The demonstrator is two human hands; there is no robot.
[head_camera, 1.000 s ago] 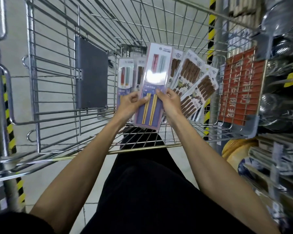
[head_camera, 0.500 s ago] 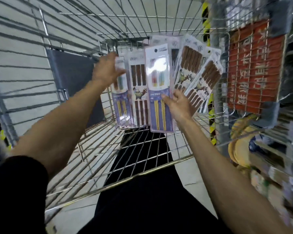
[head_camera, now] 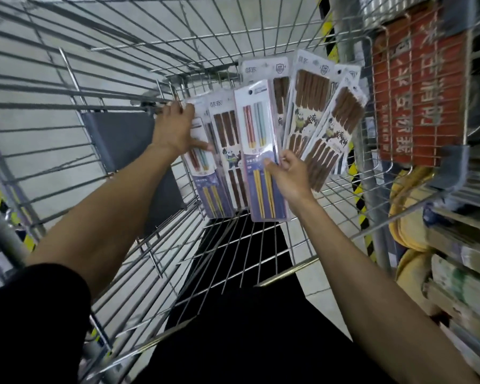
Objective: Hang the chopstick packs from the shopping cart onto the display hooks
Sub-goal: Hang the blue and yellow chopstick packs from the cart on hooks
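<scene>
Vs 1 s ago the L hand [head_camera: 175, 128] has let go of the front pack [head_camera: 261, 151] and gone over to the left pack [head_camera: 205, 187], fingers hooked over its top edge w/ thumb laid across the front, same as 0.5 s back. R hand [head_camera: 288, 177] now has the front pack on its own, pinched btw thumb and curled fingers, w/ the brown packs [head_camera: 311, 106] fanned out behind. All packs are upright inside the cart [head_camera: 114, 106], near its far end.

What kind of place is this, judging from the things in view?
Most likely a shop aisle, perhaps housewares: a wire shopping cart holds carded chopstick packs, and stocked shelves stand at the right.
</scene>
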